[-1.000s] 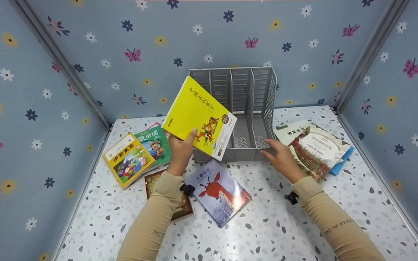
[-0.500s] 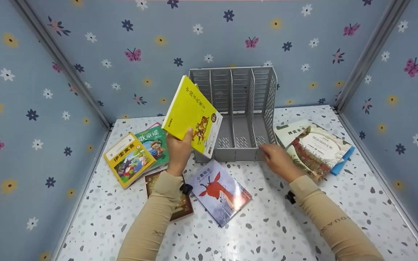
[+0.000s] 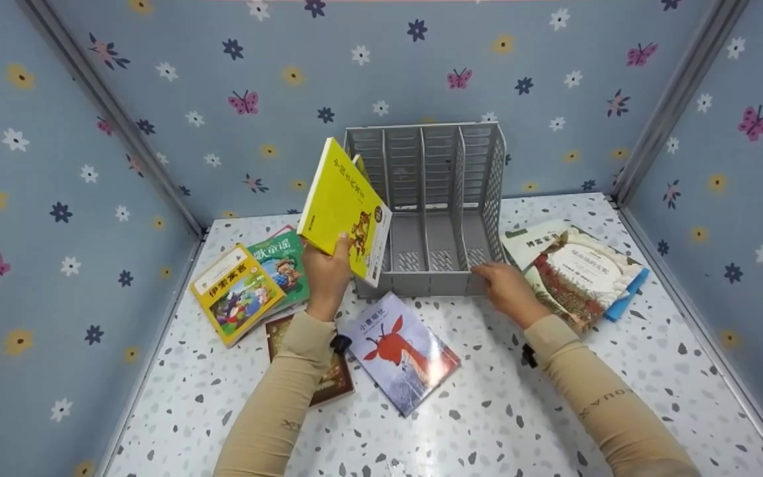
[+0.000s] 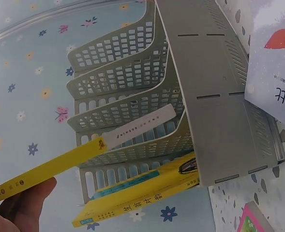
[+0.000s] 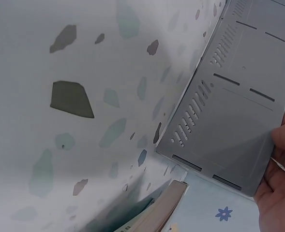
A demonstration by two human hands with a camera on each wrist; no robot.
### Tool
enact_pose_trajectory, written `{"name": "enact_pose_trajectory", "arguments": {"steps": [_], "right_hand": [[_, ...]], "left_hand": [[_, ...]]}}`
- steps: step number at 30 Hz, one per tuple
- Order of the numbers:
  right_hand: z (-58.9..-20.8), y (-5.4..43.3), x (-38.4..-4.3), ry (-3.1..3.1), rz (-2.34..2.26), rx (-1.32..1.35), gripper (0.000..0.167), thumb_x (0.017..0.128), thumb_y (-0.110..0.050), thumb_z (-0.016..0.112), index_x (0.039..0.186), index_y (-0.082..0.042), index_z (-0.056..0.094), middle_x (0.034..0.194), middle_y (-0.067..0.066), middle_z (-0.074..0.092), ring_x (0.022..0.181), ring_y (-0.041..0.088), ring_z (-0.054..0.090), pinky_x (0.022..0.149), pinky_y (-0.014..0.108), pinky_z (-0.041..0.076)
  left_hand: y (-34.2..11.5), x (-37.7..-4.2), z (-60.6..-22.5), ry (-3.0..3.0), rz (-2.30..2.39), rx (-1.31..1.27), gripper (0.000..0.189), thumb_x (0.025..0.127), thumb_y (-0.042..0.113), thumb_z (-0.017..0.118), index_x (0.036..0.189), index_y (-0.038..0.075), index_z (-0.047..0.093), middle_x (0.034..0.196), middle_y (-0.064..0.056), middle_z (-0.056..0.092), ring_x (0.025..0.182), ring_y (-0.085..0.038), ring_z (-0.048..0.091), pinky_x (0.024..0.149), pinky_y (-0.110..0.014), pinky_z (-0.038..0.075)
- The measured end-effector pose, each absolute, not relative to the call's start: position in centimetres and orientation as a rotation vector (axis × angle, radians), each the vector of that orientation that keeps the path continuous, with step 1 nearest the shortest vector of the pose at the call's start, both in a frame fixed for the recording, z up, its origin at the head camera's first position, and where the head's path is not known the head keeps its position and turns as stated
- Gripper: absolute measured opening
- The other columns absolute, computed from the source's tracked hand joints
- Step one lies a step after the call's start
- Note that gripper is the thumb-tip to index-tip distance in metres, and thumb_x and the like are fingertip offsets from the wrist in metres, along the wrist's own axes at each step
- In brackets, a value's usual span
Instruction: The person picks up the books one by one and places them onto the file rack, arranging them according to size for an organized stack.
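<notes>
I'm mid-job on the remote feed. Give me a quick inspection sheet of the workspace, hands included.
Surface: speckled white tabletop.
Job's things: yellow book held tilted by the rack's left end; gray rack upright, a yellow-spined book in its leftmost compartment.
Clutter: orange-yellow book overlapping green book; brown book; lavender book; right-hand book pile.
Left hand: grips the yellow book.
Right hand: grips the rack's front edge, right end.
Cables: nothing seen.
Surroundings: blue flowered walls, behind and both sides.

Books [image 3: 403, 358] and a gray rack [image 3: 429, 283] rest on a speckled desk [image 3: 467, 430]. One brown book [image 3: 336, 380], partly hidden, seemingly lies flat.
</notes>
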State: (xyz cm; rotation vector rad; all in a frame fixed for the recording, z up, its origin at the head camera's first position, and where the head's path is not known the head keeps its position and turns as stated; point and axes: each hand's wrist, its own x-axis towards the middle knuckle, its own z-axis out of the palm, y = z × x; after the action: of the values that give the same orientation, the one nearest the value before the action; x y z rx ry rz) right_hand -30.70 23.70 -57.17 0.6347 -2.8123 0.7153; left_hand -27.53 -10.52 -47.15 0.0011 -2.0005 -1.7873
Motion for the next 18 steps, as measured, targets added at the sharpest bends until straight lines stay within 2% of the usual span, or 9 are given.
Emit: {"name": "enact_pose_trajectory", "arguments": {"steps": [7, 12, 18], "right_hand": [[-57.3, 24.0, -30.8, -2.829, 0.744, 0.625, 0.039, 0.096, 0.011, 0.056, 0.130, 0.004, 0.075, 0.123, 0.028, 0.076, 0.116, 0.049, 0.072, 0.107, 0.061, 0.056], [-57.4, 24.1, -30.9, -2.837, 0.751, 0.606, 0.040, 0.097, 0.011, 0.055, 0.131, 0.004, 0.075, 0.126, 0.027, 0.076, 0.119, 0.049, 0.071, 0.109, 0.061, 0.055], [-57.3, 23.8, -31.0, -2.826, 0.772, 0.611, 0.041, 0.094, 0.012, 0.057, 0.129, 0.004, 0.075, 0.126, 0.027, 0.076, 0.118, 0.049, 0.072, 0.108, 0.061, 0.056]], "left_hand": [[-10.4, -28.5, -47.2, -1.985, -1.697, 0.047, 0.037, 0.105, 0.013, 0.064, 0.137, -0.003, 0.061, 0.125, -0.025, 0.076, 0.106, -0.041, 0.080, 0.083, -0.047, 0.069], [-10.2, -29.5, -47.1, -2.030, -1.679, 0.060, 0.039, 0.107, 0.017, 0.062, 0.142, 0.000, 0.060, 0.132, -0.023, 0.075, 0.112, -0.040, 0.079, 0.087, -0.050, 0.068], [-9.9, -30.9, -47.3, -2.063, -1.613, 0.052, 0.038, 0.108, 0.015, 0.061, 0.140, -0.005, 0.061, 0.133, -0.026, 0.074, 0.113, -0.040, 0.078, 0.090, -0.053, 0.067]]}}
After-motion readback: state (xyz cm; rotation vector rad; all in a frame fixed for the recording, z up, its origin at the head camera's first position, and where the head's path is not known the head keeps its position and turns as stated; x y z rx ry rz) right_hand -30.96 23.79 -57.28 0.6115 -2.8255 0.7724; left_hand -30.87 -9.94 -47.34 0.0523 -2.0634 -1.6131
